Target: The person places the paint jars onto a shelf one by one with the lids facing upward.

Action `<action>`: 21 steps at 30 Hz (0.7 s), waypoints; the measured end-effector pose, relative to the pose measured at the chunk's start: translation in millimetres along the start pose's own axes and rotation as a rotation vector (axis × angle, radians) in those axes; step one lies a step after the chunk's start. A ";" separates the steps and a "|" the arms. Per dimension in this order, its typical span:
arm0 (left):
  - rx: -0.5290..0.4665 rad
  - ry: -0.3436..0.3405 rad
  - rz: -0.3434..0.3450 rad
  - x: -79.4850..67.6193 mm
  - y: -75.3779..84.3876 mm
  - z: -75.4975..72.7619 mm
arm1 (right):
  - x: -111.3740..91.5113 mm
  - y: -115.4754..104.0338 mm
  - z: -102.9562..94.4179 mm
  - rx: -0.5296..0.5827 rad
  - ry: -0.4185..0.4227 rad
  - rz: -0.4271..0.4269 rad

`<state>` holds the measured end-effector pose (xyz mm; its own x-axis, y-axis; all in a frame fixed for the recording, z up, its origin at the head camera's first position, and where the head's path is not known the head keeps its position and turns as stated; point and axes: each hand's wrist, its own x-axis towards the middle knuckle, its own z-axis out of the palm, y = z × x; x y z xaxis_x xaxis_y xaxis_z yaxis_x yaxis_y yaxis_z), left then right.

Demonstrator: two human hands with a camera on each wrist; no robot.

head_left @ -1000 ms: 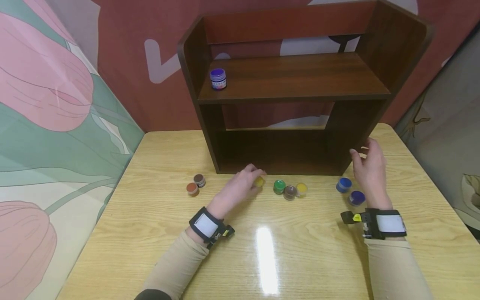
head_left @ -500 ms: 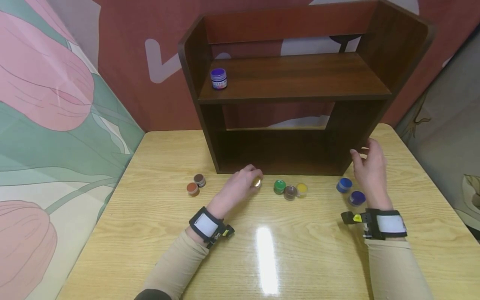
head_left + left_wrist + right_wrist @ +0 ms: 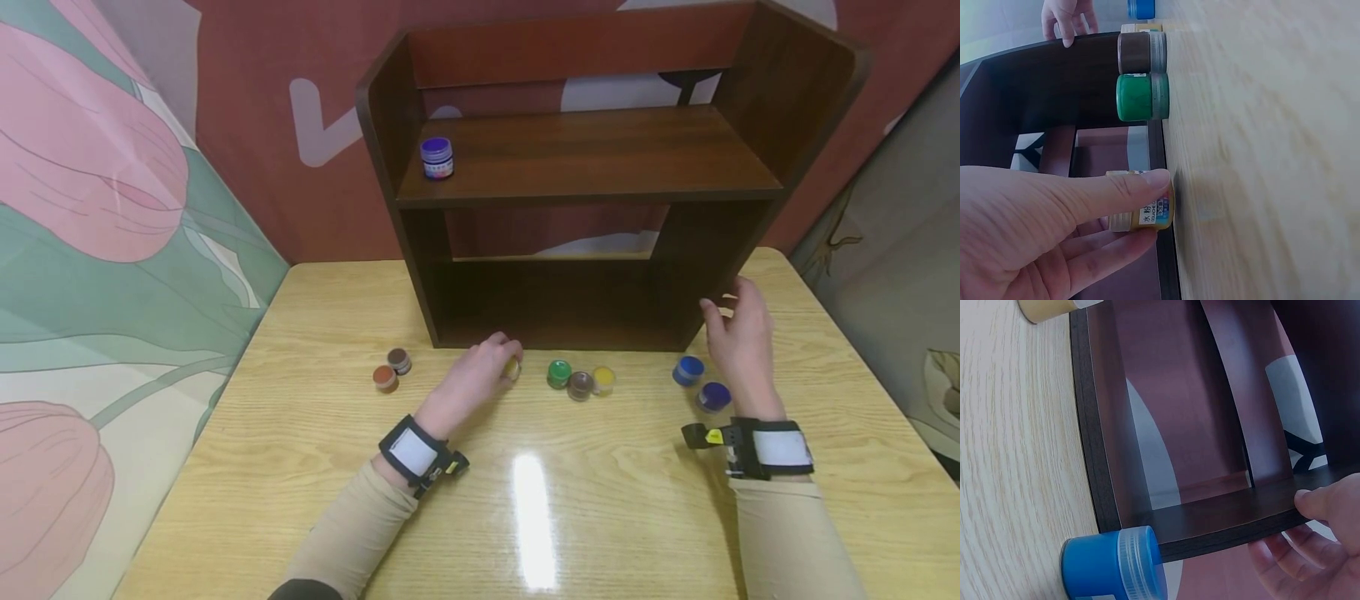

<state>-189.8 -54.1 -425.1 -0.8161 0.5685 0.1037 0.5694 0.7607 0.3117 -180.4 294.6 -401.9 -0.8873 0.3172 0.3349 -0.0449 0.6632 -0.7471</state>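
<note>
My left hand (image 3: 474,375) pinches a small yellow gouache jar (image 3: 1159,211) between thumb and fingers, low by the table in front of the shelf. In the left wrist view its ribbed lid faces away from the tabletop and part of its label shows. My right hand (image 3: 742,346) holds the right side panel of the dark wooden shelf (image 3: 588,158), thumb on the front edge and fingers on the outer side. Right of the left hand are a green jar (image 3: 558,374), a brown jar (image 3: 580,386) and another yellow jar (image 3: 603,380); the green and brown ones stand lid down.
A purple jar (image 3: 437,158) stands on the upper shelf's left end. On the table (image 3: 600,500), an orange jar (image 3: 386,378) and a dark brown jar (image 3: 399,361) are left of the left hand. Near the right hand stand a blue jar (image 3: 687,370) and a dark blue jar (image 3: 713,397).
My left hand has shifted slightly left with the yellow jar, which has turned between its fingers. My right hand stays at the shelf's side panel.
</note>
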 end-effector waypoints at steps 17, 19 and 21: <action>0.004 -0.017 -0.022 0.7 -0.2 3.5 | -0.8 -0.8 0.1 -0.004 -0.004 -0.001; 0.006 -0.016 -0.024 0.9 -0.3 3.5 | -0.8 -0.9 0.0 -0.003 -0.004 0.000; 0.008 -0.014 -0.027 1.0 -0.3 3.7 | -0.6 -1.1 -0.2 -0.002 -0.005 0.000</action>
<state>-190.5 -52.6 -428.6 -0.8298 0.5520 0.0822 0.5481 0.7782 0.3065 -179.8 293.8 -401.1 -0.8897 0.3139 0.3316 -0.0436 0.6645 -0.7460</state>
